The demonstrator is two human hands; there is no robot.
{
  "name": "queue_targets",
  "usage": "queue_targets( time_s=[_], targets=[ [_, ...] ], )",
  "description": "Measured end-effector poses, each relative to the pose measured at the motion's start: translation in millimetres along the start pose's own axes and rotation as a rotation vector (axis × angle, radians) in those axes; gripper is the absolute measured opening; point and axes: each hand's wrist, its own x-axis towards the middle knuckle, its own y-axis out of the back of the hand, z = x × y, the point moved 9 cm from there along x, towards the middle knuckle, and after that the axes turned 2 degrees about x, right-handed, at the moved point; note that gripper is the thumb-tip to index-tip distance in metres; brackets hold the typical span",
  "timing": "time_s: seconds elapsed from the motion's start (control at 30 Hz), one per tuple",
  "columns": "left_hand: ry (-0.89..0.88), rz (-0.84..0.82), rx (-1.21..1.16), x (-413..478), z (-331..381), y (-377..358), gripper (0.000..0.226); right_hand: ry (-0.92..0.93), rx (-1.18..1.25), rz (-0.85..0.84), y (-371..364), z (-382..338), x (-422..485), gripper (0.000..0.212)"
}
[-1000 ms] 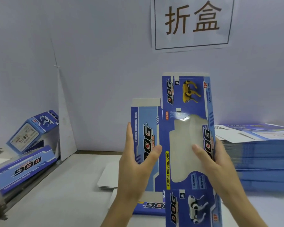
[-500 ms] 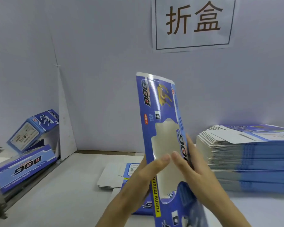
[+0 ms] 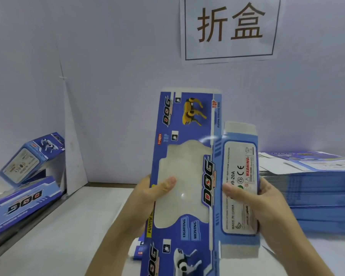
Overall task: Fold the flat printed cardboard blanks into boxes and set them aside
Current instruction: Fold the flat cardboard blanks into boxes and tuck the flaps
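Observation:
I hold a blue printed cardboard blank (image 3: pixel 189 124) upright in front of me, its clear window panel facing me and a side panel with warning text angled to the right. My left hand (image 3: pixel 147 194) grips its left edge, thumb on the window film. My right hand (image 3: pixel 257 200) grips the warning-text side panel, thumb across its face. A tall stack of flat blanks (image 3: pixel 311 188) lies at the right. Two folded boxes, one tilted (image 3: pixel 31 158) and one lying flat (image 3: pixel 24 202), sit at the left.
A white table (image 3: pixel 72 236) runs under my hands, with another flat blank (image 3: pixel 137 250) lying on it below the held one. A paper sign (image 3: pixel 230 28) hangs on the grey wall behind. A white divider panel (image 3: pixel 74 156) leans at the left.
The blank was squeezed nearly edge-on half a second ago; now it has swung open, with the front window panel facing me and the right side panel unfolded. My hands have spread apart.

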Motion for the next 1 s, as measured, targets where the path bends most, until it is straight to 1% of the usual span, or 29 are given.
queue_targets(
  time_s=[0.13,0.2,0.27,0.37,0.47,0.6,0.73,0.83,0.9,1.0],
  targets=[
    [-0.048,0.020,0.036,2.1,5.3,1.9,0.048,0.041,0.034,-0.075,-9.0,-5.5,0.8,0.043],
    [-0.058,0.040,0.025,1.9,4.6,3.6,0.050,0.049,0.091,-0.067,-6.0,-4.6,2.0,0.036],
    [-0.076,0.048,0.035,1.1,4.9,3.9,0.053,0.054,0.127,-0.057,-4.2,-4.4,2.4,0.035],
    [-0.087,0.054,0.039,-0.1,5.6,3.8,0.049,0.064,0.113,-0.079,-6.3,-9.8,0.3,0.033],
    [-0.078,0.045,0.020,0.2,3.9,3.5,0.054,0.070,0.106,-0.084,-6.2,-13.3,-1.5,0.030],
    [-0.066,0.041,-0.009,1.3,0.1,1.8,0.049,0.083,0.072,-0.076,-6.0,-16.6,-3.2,0.031],
    [-0.037,0.044,-0.033,2.6,-5.9,-1.7,0.048,0.083,0.068,-0.049,-1.2,-15.6,-2.8,0.027],
    [-0.016,0.060,-0.068,2.8,-8.0,-0.7,0.050,0.095,0.066,-0.036,-1.6,-16.9,-3.7,0.030],
    [-0.008,0.048,-0.069,3.8,-10.2,-0.3,0.052,0.100,0.039,-0.060,-3.2,-15.6,-2.1,0.033],
    [0.000,0.049,-0.044,2.2,-10.3,0.5,0.059,0.054,0.067,-0.091,-3.6,-7.5,-2.3,0.039]
  ],
)
